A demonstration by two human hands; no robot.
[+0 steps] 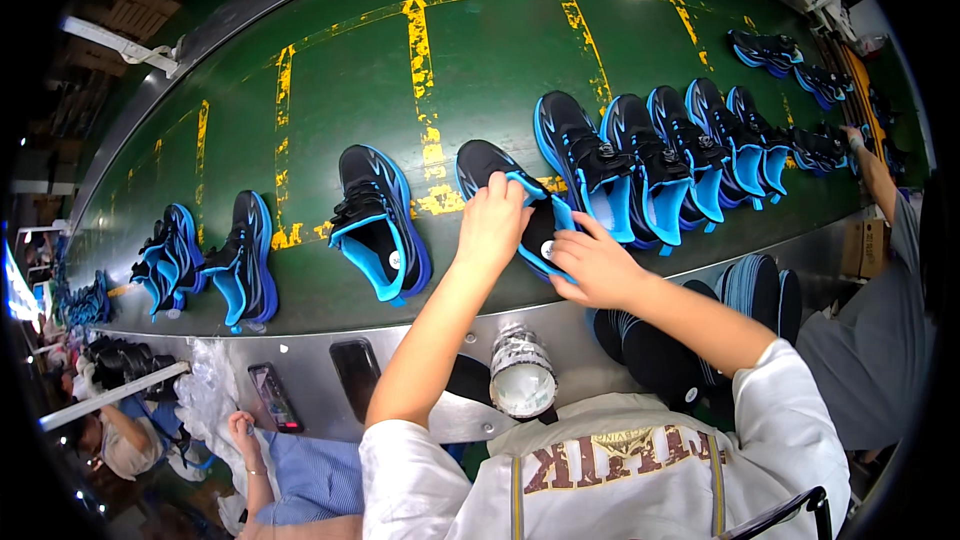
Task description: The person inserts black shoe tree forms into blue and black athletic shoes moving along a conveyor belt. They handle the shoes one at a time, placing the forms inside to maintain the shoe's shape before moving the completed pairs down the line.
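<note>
A black sneaker with bright blue lining [487, 158] lies on the green conveyor belt [350, 60], its toe pointing away from me. My left hand [492, 225] pinches the tongue and collar edge on the shoe's left side. My right hand [598, 262] grips the collar at the heel, fingers curled over the rim. Between my hands the shoe opening is spread, showing a dark insole with a round white sticker [547, 250]. To the left sits another matching sneaker [372, 210], with a similar sticker inside.
Several matching sneakers [570, 140] stand in a row to the right, and more [245, 250] to the left. On the metal ledge lie phones [355, 370], a tape-wrapped cup [522, 380] and stacked insoles [750, 290]. Co-workers are at both sides; one person's hand [852, 135] touches shoes far right.
</note>
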